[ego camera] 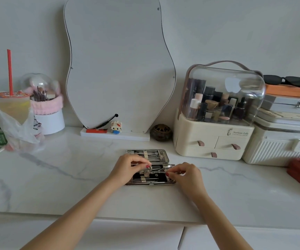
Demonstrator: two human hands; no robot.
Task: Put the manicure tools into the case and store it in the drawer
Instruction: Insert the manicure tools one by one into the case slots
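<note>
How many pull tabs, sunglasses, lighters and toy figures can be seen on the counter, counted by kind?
Pull tabs on the cream organizer: 3
Sunglasses: 1
Lighter: 1
Toy figure: 1
Total: 6

My white marble-look countertop [59, 177] is smooth and glossy. The shiny metal nipper [161, 169] gleams against the matt black case lining [152, 175].

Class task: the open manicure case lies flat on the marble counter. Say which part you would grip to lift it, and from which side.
Once folded shut, grip the manicure case across its long edges from above. It lies flat and thin, hinge running left to right, so a top pinch probably suits. The left hand and right hand are working over its near half.
</note>
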